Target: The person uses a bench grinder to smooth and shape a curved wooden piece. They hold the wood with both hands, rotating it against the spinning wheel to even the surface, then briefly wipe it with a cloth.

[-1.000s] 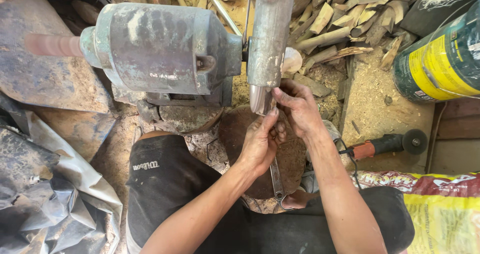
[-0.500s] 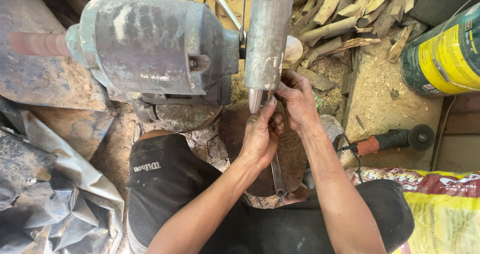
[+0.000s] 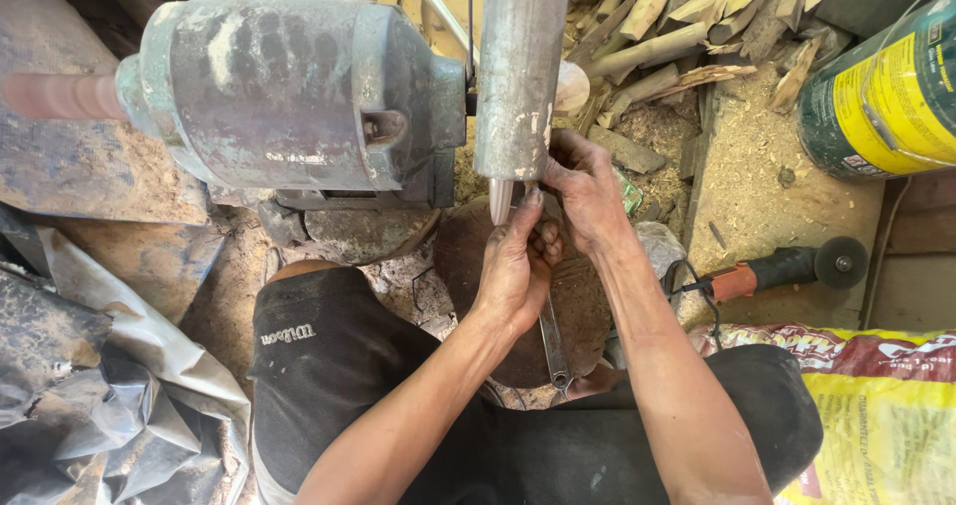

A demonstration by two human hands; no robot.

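Observation:
My left hand [image 3: 518,264] and my right hand [image 3: 586,191] are pressed together just under the tip of a grey metal cylinder [image 3: 518,67] that points down from a dusty electric motor [image 3: 289,92]. Both hands pinch a small piece between their fingers; it is mostly hidden. A thin metal bar [image 3: 551,338] runs from under my hands toward my lap, over a round wooden block [image 3: 578,296]. My knees in dark shorts frame the block.
An angle grinder [image 3: 787,266] with an orange collar lies on the right. A green and yellow drum [image 3: 886,87] stands at upper right, a yellow printed sack [image 3: 886,405] at lower right. Split wood pieces [image 3: 687,17] and sawdust lie behind; grey plastic sheeting [image 3: 90,385] is at left.
My hands stay at the cylinder's tip; the left fingers have stretched up closer to the tip. The view has shifted slightly.

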